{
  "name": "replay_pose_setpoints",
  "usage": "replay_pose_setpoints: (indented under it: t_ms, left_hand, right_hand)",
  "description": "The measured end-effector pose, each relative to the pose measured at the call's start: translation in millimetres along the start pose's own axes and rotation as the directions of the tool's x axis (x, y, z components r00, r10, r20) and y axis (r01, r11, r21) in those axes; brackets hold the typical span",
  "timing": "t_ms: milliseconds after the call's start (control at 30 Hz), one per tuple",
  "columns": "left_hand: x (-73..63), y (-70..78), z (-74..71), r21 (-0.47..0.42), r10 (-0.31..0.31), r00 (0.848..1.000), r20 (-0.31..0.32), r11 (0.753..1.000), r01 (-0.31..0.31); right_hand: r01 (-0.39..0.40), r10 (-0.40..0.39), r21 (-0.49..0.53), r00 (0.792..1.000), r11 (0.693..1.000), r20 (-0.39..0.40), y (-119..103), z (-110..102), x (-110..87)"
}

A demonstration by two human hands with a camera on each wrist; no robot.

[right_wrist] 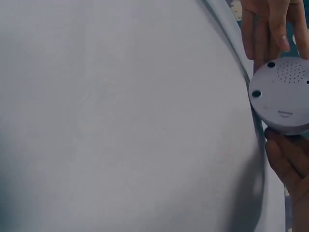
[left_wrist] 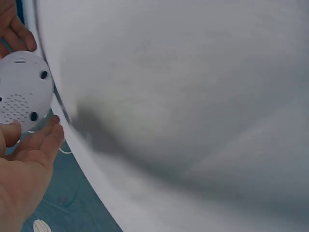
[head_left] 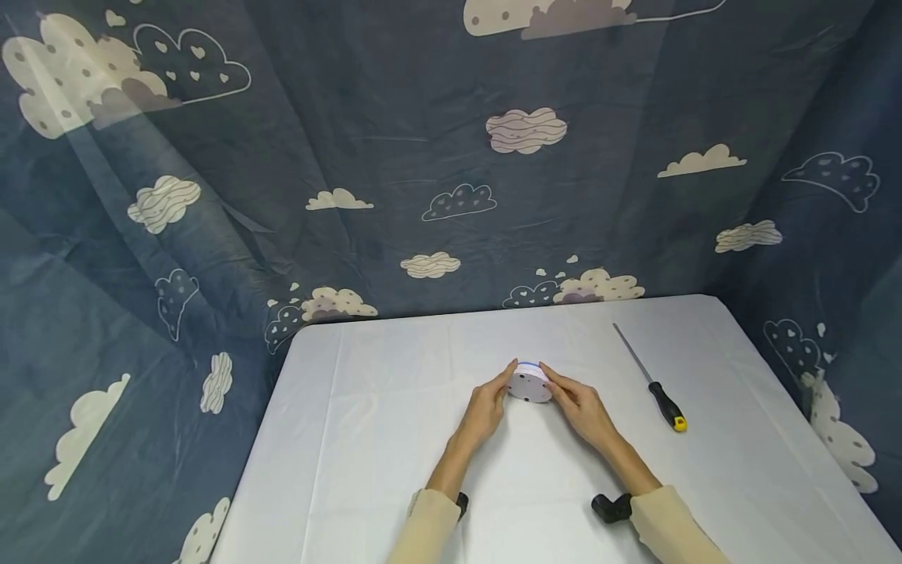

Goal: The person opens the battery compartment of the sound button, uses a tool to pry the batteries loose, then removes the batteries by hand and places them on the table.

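Past the worktop's (head_left: 373,439) left edge, a dark blue cloud-patterned cloth (head_left: 99,305) is hung. A round white device (head_left: 530,386) is held before the middle of the far edge, its face of small holes turned toward the near edge. Its left rim is pinched by the left hand (head_left: 485,406), thumb and fingers parted only by the device. Its right rim is pinched likewise by the right hand (head_left: 582,407). Nearer the right edge, a screwdriver (head_left: 661,395) is laid, tip toward the far edge.
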State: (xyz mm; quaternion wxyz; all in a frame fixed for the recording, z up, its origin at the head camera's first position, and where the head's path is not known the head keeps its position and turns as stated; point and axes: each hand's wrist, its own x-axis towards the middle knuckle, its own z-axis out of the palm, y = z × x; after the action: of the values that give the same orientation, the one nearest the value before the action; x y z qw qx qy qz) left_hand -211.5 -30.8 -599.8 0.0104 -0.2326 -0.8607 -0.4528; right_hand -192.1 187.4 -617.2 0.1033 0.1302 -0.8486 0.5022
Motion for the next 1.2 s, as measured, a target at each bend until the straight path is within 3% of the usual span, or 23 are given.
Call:
replay_pose_setpoints:
  t_ms: [200, 467, 633, 833, 900, 1067, 1133, 1200]
  left_hand:
    - [-1.8, 1.5, -0.4, 0.009, 0.028, 1.000, -0.010, 1.000, -0.028]
    - [-0.9, -1.5, -2.1, 0.021, 0.027, 0.999, -0.022, 0.999, -0.027]
    - [-1.1, 1.3, -6.9, -0.025, 0.022, 1.000, -0.012, 0.999, -0.022]
    - [-0.2, 5.4, -11.7, -0.137, 0.016, 1.000, 0.002, 0.990, -0.016]
    - [-0.4, 6.1, -12.3, -0.157, -0.006, 1.000, 0.007, 0.988, 0.007]
    - [-0.8, 7.9, -13.7, -0.159, -0.048, 0.999, 0.002, 0.986, 0.048]
    - [-0.1, 9.0, -14.2, -0.192, -0.065, 0.998, 0.009, 0.979, 0.065]
    - [1.0, 9.7, -14.1, -0.254, -0.085, 0.996, 0.033, 0.963, 0.091]
  right_hand:
    - [-0.044, 0.044, 0.017, 0.999, 0.999, 0.009, -1.0, 0.5, -9.1]
    - [0.050, -0.047, -0.024, 0.990, 0.998, 0.133, -4.5, -4.1, -3.8]
    - [-0.033, 0.004, 0.134, 0.977, 0.990, 0.212, -5.8, -8.6, 1.2]
    - [-0.168, 0.065, 0.371, 0.959, 0.913, 0.274, -7.3, -16.9, 7.0]
    - [-0.208, 0.072, 0.399, 0.942, 0.893, 0.329, -8.7, -19.7, 7.8]
    - [-0.326, 0.096, 0.432, 0.875, 0.841, 0.474, -12.4, -24.2, 7.7]
    - [-0.364, 0.111, 0.453, 0.863, 0.814, 0.494, -12.0, -24.6, 7.2]
    - [-0.390, 0.127, 0.487, 0.863, 0.782, 0.488, -10.8, -24.5, 6.4]
